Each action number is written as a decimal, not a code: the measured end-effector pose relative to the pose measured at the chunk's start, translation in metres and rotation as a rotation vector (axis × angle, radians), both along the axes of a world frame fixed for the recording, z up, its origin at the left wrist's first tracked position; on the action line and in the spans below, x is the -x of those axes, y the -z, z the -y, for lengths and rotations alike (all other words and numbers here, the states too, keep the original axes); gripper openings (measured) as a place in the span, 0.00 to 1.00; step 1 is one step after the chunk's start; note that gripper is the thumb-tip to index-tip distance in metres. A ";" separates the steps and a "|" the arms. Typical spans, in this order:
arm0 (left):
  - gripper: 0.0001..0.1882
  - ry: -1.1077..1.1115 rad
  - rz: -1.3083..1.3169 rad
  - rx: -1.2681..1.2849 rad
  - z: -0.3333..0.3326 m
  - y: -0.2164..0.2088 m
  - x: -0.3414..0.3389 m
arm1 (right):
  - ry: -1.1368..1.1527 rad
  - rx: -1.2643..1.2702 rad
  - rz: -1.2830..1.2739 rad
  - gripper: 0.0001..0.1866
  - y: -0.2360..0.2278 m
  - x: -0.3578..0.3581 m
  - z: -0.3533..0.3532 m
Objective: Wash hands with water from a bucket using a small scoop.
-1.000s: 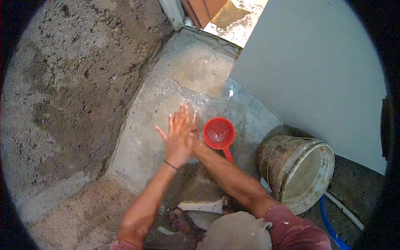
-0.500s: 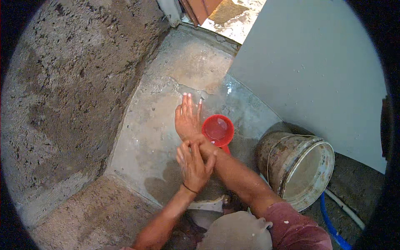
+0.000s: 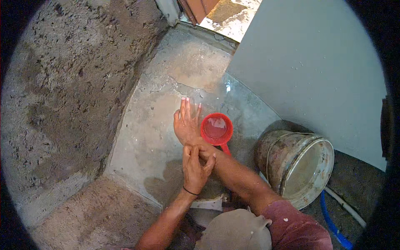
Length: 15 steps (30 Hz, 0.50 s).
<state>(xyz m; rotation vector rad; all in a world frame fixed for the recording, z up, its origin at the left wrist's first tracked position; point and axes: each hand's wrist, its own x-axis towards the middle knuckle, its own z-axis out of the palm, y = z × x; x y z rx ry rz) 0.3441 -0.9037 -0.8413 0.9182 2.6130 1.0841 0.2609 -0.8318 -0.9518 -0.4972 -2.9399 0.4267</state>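
My right hand [image 3: 187,125] stretches out palm down over the wet floor, wet-looking, with its fingers spread and nothing in them. My left hand [image 3: 195,171], with a dark band at its wrist, is closed on my right forearm [image 3: 237,177] just below the wrist. Its fingertips curl over the upper side and the thumb lies along the arm. Close by my right wrist is a red plastic dipper [image 3: 230,132] with liquid in it; its handle points toward me and is partly covered by my forearm.
At the right stands a stained bucket [image 3: 277,154] with cloudy liquid in it. A blue hose [image 3: 327,218] and a pale pipe [image 3: 343,206] lie beside it. A grey panel [image 3: 316,71] borders the wet concrete floor [image 3: 146,112]; a rough wall [image 3: 79,83] rises left. A pale rounded thing [image 3: 235,231] shows low down.
My left hand has slid slightly along my right forearm, and its fingers have curled in more. My right hand sits slightly lower in view. The dipper and bucket appear to stay in place.
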 end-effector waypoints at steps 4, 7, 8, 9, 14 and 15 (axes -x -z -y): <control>0.23 -0.101 0.131 -0.016 -0.003 -0.013 -0.004 | -0.020 0.045 -0.006 0.17 -0.008 0.001 -0.003; 0.21 -0.131 0.189 -0.022 -0.010 -0.013 -0.005 | 0.000 0.034 0.015 0.17 -0.003 -0.004 -0.008; 0.20 -0.116 0.199 -0.033 -0.011 -0.011 -0.006 | 0.001 0.029 0.019 0.17 -0.001 -0.007 -0.010; 0.20 -0.117 0.198 -0.030 -0.010 -0.011 -0.006 | 0.009 0.062 0.005 0.17 -0.002 -0.007 -0.008; 0.14 -0.006 0.017 0.061 -0.005 -0.021 -0.026 | 0.057 0.141 0.077 0.20 -0.007 0.008 -0.003; 0.14 -0.001 0.023 0.050 -0.013 -0.025 -0.039 | 0.197 0.449 0.113 0.20 0.000 0.016 -0.014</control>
